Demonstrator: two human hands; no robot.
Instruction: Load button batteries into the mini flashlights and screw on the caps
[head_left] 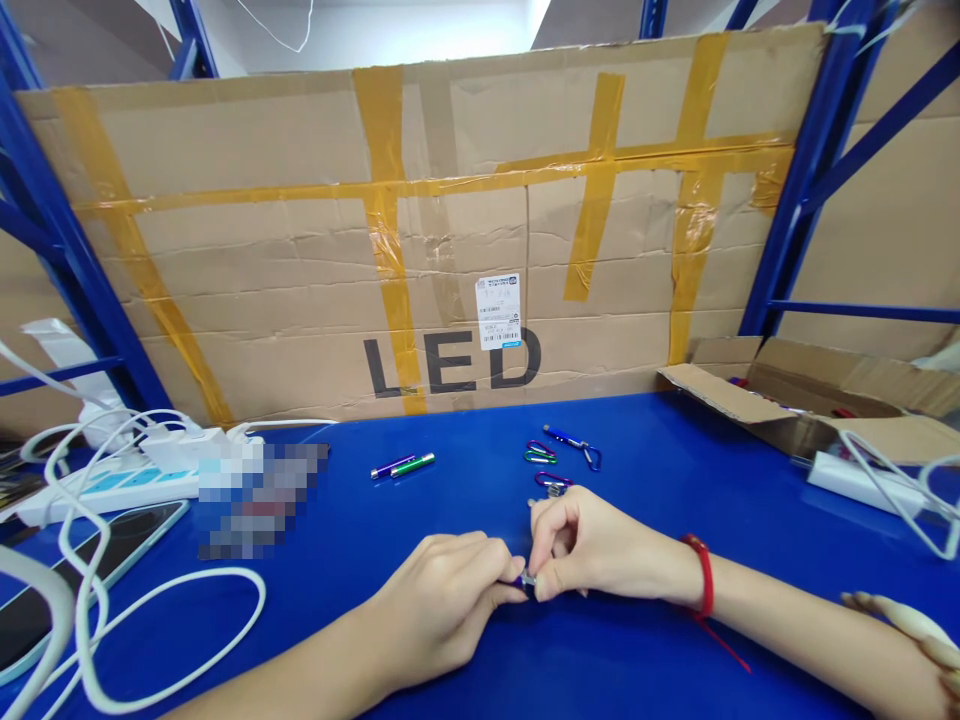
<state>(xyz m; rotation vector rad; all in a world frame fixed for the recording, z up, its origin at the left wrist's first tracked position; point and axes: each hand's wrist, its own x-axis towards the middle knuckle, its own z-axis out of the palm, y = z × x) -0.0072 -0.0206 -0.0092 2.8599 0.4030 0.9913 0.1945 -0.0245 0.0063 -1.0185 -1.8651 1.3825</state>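
Blue table (660,480) carries both hands, which meet near its front edge. Left hand (442,600) and right hand (585,550) each have fingers curled shut on a small blue torch (527,580) — only a short bit with a silver part shows between the fingertips, just above the tabletop. A red string (703,575) circles the right wrist. Just behind the right hand lies a purple clip (553,483); farther back are two more clips (540,453), a torch with a blue clip (574,443), and a purple and a green torch (403,465) side by side. A power strip (105,485) with white cables and a phone (112,555) lie at the left — an open carton (795,400) at the right. Taped cardboard (300,250) marked LED stands behind.
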